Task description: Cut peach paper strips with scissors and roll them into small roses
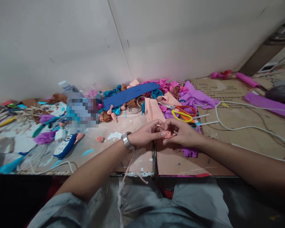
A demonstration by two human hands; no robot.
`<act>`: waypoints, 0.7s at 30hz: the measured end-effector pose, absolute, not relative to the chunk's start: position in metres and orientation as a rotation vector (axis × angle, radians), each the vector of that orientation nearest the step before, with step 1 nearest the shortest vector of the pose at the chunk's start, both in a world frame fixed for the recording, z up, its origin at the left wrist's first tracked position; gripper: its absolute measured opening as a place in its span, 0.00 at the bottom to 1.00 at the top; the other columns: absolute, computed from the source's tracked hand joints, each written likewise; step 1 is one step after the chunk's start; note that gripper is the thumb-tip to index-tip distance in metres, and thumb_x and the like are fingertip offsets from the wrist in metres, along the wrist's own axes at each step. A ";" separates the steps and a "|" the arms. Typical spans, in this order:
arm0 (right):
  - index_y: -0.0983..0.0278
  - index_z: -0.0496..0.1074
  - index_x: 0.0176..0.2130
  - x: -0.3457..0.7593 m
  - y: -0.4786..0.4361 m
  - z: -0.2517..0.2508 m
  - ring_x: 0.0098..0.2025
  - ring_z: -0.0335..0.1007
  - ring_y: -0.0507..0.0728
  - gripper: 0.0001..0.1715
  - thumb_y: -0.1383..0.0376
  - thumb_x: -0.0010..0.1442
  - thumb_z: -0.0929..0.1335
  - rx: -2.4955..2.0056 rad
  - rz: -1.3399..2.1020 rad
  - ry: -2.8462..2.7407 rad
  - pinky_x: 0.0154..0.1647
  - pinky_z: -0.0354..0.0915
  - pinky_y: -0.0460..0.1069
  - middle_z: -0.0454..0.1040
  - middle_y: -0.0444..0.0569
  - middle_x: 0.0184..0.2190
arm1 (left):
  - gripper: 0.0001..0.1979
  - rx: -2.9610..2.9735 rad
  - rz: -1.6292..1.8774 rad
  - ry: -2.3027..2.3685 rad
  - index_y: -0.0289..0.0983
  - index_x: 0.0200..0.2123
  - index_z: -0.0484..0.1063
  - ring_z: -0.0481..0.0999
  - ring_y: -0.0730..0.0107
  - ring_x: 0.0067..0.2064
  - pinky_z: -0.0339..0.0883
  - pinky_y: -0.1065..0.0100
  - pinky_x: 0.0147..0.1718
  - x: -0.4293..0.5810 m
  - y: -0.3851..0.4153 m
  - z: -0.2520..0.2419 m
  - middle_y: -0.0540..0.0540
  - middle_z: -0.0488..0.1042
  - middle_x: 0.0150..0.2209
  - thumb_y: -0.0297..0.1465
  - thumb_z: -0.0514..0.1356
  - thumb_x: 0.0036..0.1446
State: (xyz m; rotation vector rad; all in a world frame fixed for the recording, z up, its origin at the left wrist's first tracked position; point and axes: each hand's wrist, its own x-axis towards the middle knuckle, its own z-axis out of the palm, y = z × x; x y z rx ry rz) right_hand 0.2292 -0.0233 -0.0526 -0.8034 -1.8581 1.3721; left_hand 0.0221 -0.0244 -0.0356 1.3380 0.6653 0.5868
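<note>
A small peach paper rosette [168,134] is pinched between my two hands above the table's front part. My left hand [148,133], with a metal watch at the wrist, grips its left side with thumb and fingers. On the right side my right hand [184,133] holds it too, fingers curled. Just behind the hands lies a folded peach crepe strip [154,109]. Scissors with yellow and red handles [184,114] rest behind my right hand. A similar peach rosette [100,139] lies on the table to the left of the watch.
Crumpled coloured paper and a blue strip [130,95] are heaped along the wall. At left are a blue-and-white power strip [65,146], a plastic bottle [70,89] and scraps. A white cable [251,127] loops over cardboard at right.
</note>
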 end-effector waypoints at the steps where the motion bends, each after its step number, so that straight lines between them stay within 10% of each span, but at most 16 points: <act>1: 0.61 0.72 0.40 0.229 -0.025 -0.053 0.31 0.69 0.52 0.22 0.61 0.47 0.80 -0.811 1.482 -1.866 0.28 0.68 0.46 0.73 0.42 0.34 | 0.23 1.358 0.575 0.657 0.36 0.39 0.65 0.75 0.70 0.42 0.67 0.67 0.42 0.022 -0.025 -0.037 0.46 0.74 0.39 0.44 0.70 0.54; 21: 0.62 0.57 0.20 0.242 0.024 -0.028 0.24 0.50 0.49 0.32 0.44 0.51 0.75 -1.211 0.755 -2.108 0.25 0.47 0.46 0.56 0.38 0.19 | 0.27 1.958 0.733 0.944 0.35 0.32 0.68 0.65 0.72 0.32 0.57 0.69 0.33 0.012 -0.017 -0.048 0.51 0.67 0.28 0.51 0.46 0.69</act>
